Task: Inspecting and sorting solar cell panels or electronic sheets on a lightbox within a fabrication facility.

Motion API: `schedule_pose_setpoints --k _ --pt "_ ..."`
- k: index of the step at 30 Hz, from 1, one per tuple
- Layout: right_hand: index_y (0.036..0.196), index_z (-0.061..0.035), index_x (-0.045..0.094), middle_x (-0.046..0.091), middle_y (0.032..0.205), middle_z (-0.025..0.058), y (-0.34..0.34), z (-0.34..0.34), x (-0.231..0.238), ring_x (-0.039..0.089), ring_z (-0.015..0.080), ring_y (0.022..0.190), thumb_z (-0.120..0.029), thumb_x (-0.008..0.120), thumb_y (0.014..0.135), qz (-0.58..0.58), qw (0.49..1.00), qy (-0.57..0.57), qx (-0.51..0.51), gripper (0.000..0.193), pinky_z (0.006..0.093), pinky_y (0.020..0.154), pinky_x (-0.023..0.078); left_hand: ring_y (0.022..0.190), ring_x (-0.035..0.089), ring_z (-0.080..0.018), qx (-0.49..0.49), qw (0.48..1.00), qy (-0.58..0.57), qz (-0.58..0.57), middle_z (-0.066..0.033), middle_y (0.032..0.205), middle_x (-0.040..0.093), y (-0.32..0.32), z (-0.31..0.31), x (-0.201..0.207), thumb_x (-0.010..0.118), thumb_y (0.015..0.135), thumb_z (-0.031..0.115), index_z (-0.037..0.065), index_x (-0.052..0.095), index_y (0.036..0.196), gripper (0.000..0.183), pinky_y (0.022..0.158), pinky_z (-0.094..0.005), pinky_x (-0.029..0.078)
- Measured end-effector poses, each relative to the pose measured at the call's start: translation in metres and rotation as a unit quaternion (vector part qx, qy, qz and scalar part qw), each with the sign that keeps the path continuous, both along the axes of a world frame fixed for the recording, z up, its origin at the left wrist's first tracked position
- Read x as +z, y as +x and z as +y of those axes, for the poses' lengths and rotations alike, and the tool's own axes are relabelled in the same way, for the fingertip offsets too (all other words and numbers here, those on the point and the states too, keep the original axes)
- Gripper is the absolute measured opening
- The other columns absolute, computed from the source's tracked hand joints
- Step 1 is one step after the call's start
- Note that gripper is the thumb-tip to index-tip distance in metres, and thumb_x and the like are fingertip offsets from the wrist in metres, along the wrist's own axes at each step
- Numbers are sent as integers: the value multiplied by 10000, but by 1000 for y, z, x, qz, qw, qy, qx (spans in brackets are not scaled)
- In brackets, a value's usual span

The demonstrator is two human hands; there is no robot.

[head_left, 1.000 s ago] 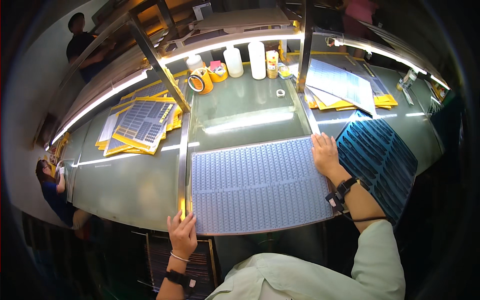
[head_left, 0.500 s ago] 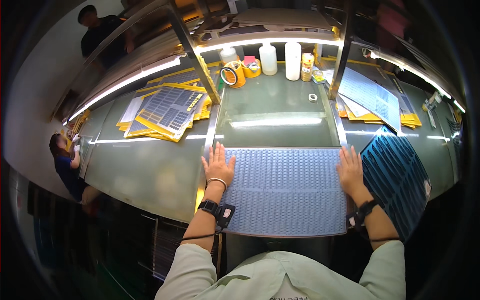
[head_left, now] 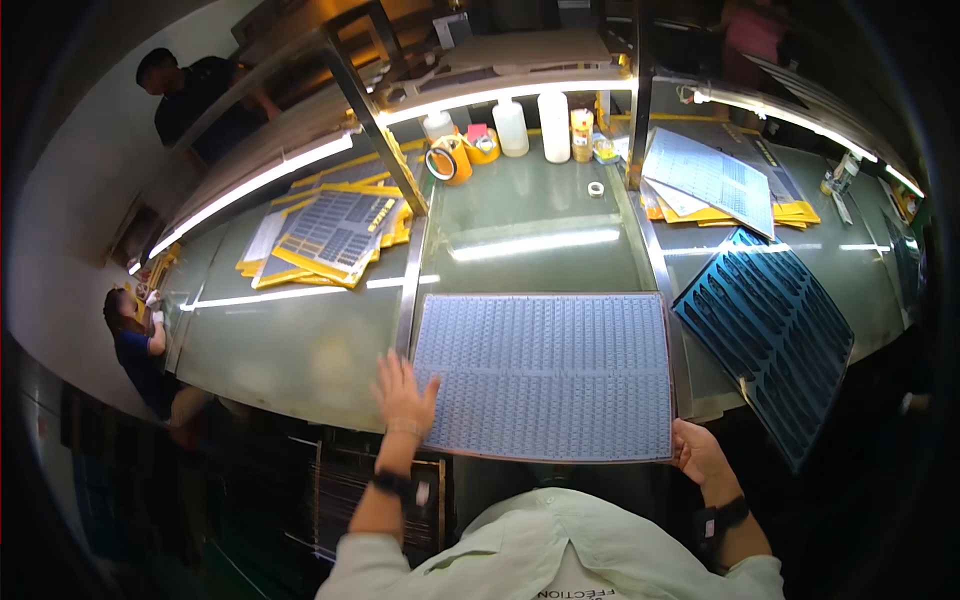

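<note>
A pale blue rectangular sheet (head_left: 545,380), covered with dense rows of small marks, lies in front of me on the greenish bench top, its near edge reaching past the bench edge. My left hand (head_left: 405,395) is open, fingers spread, at the sheet's left edge; whether it touches the sheet I cannot tell. At the near right corner, my right hand (head_left: 700,452) has its fingers closed on the sheet's edge. Right of the sheet lies a dark panel (head_left: 765,335) with glossy blue and black elongated shapes, its near corner jutting over the bench edge.
Yellow-edged printed sheets (head_left: 330,240) are piled at left, and another pile (head_left: 715,180) is at right. White bottles (head_left: 553,127), orange tape rolls (head_left: 450,160) and a small white roll (head_left: 596,189) stand behind. Metal posts (head_left: 640,100) carry a lit shelf. A co-worker (head_left: 140,340) is at far left.
My left hand has slid nearer along the left edge. My right hand has come down from the far right side to the near right corner and closed on it. The view has shifted.
</note>
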State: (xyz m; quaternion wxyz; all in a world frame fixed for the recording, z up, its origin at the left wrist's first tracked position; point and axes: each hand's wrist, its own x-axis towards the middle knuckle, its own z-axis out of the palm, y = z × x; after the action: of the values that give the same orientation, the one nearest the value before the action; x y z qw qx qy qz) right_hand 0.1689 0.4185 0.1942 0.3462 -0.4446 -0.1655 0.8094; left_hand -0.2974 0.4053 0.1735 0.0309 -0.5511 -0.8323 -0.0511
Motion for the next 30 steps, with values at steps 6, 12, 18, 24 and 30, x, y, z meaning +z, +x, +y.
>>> schedule_pose_setpoints --k 6,12,18,24,30 --pt "1126 75 521 611 1038 120 -9 16 50 606 201 883 -76 606 804 -60 958 205 191 366 305 792 487 1000 530 -287 338 680 186 -623 -156 1084 552 29 -121 4 522 846 516 -14 558 991 550 865 -422 420" --pt "1129 39 541 608 980 88 19 17 81 567 169 880 -40 585 820 -76 892 413 168 322 279 767 456 1137 495 -290 -198 287 268 -898 -149 1210 524 44 -84 74 399 901 523 50 457 1233 581 932 -405 406" --pt "1219 -69 466 543 1118 94 -90 114 170 541 206 1005 -171 527 897 98 923 369 -51 343 345 778 483 1172 488 -274 -265 602 344 -670 -120 1273 510 -15 -21 142 407 920 464 49 339 1356 605 977 -378 371" --pt "883 -66 571 571 812 26 -342 261 320 578 162 721 -140 577 855 75 853 514 -48 79 277 642 491 1280 327 -356 -103 972 134 -164 -151 1344 416 -34 -1 38 529 811 542 98 411 1325 689 992 -525 298" --pt "884 14 590 606 803 116 -518 314 360 580 153 719 -64 503 863 -334 454 825 41 119 300 660 486 1322 215 -381 -139 980 134 -46 -137 1404 335 -38 -20 -16 491 774 624 139 438 1316 730 1019 -614 146"
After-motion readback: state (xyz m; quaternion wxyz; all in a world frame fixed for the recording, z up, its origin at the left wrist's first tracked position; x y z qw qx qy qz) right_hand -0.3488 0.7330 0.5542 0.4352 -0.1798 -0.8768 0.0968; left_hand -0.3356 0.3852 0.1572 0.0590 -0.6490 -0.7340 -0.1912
